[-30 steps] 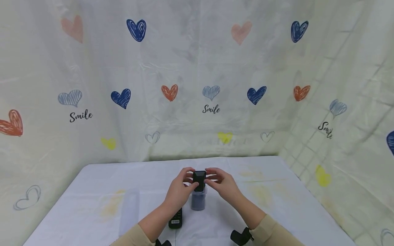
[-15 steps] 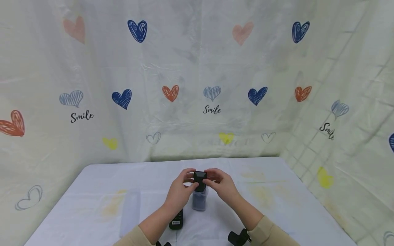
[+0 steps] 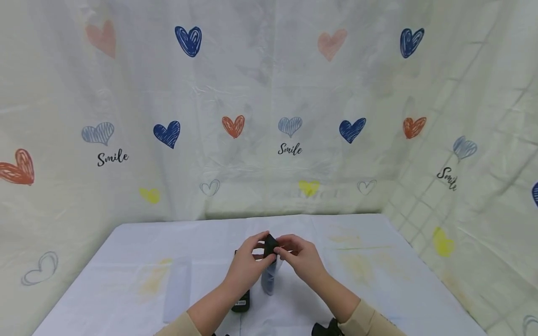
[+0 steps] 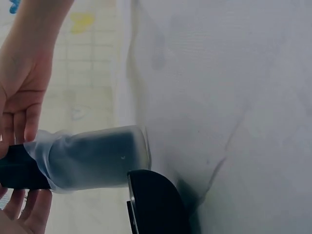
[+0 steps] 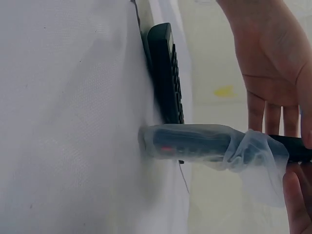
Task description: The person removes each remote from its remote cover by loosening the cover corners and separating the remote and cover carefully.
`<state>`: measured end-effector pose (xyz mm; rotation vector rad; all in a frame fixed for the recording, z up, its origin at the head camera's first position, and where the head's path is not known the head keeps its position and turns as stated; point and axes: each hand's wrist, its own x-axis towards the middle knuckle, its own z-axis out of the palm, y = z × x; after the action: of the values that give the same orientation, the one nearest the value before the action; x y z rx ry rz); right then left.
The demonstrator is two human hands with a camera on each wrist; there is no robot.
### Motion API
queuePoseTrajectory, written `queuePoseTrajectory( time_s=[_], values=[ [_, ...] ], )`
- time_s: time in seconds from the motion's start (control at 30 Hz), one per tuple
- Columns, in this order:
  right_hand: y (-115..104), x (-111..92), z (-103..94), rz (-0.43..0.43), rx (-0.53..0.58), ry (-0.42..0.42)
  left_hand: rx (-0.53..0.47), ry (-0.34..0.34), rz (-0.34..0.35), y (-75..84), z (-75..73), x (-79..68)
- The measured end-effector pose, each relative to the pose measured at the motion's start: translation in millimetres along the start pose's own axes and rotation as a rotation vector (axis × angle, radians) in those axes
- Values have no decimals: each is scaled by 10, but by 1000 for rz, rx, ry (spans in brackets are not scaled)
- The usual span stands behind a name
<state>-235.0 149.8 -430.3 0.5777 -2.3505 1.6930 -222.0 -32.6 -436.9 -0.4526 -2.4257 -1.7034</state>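
A black remote control (image 3: 270, 244) stands upright above the table, its lower part inside a translucent plastic sleeve (image 3: 268, 279). My left hand (image 3: 247, 262) grips its bare upper end from the left. From the right, the thumb and fingers of my right hand (image 3: 303, 258) pinch the same end. In the right wrist view, dark buttons and a red spot show through the crumpled sleeve (image 5: 195, 142), whose loose edge flares out near the fingers. The sleeve's bottom is at or close to the tabletop. Beside my left forearm lies a second black remote (image 3: 241, 302) with a keypad, partly hidden.
A white cloth covers the table (image 3: 357, 289), with faint yellow stains. Behind it hangs a white curtain (image 3: 252, 93) printed with hearts. A black wrist camera mount (image 3: 327, 328) shows at my right sleeve.
The remote in the sleeve has turned from facing me to nearly edge-on, its lower end shifting slightly left and nearer. Both hands have kept hold of it, with the right fingers shifting slightly.
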Motion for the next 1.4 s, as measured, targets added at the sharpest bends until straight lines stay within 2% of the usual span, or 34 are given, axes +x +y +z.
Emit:
queuePoseTrajectory(
  time_s=[0.2, 0.33, 0.43, 0.5, 0.6, 0.77, 0.93, 1.07, 1.17, 1.23, 1.33, 1.4],
  values=[
    [-40, 4, -18, -44, 7, -63, 25, 40, -62, 24, 7, -34],
    [-78, 52, -58, -77, -54, -11, 2, 45, -57, 21, 3, -45],
    [-77, 114, -83, -66, -97, 16, -13, 35, -29, -4, -19, -41],
    [-64, 162, -91, -37, -108, -13, -24, 27, -14, -25, -45, -44],
    [-36, 220, -97, 16, -79, -98, -36, 20, 13, -60, -85, -53],
    [-3, 297, -87, 23, -14, -200, -2, 41, 83, -93, -145, -58],
    [-5, 338, -81, 41, 37, -233, 20, 81, 106, -98, -184, -42],
    [-124, 296, -114, 64, 39, -219, 22, 88, 72, -83, -190, -18],
    [-133, 270, -138, 78, 49, -211, -41, 62, 15, -70, -178, 8],
    [-52, 269, -154, 79, 77, -216, -115, 38, -20, -65, -166, 33],
    [-47, 246, -198, 72, 104, -232, -240, 0, -43, -41, -156, 65],
    [-48, 232, -226, 64, 115, -238, -289, -20, -51, -26, -152, 83]
  ],
)
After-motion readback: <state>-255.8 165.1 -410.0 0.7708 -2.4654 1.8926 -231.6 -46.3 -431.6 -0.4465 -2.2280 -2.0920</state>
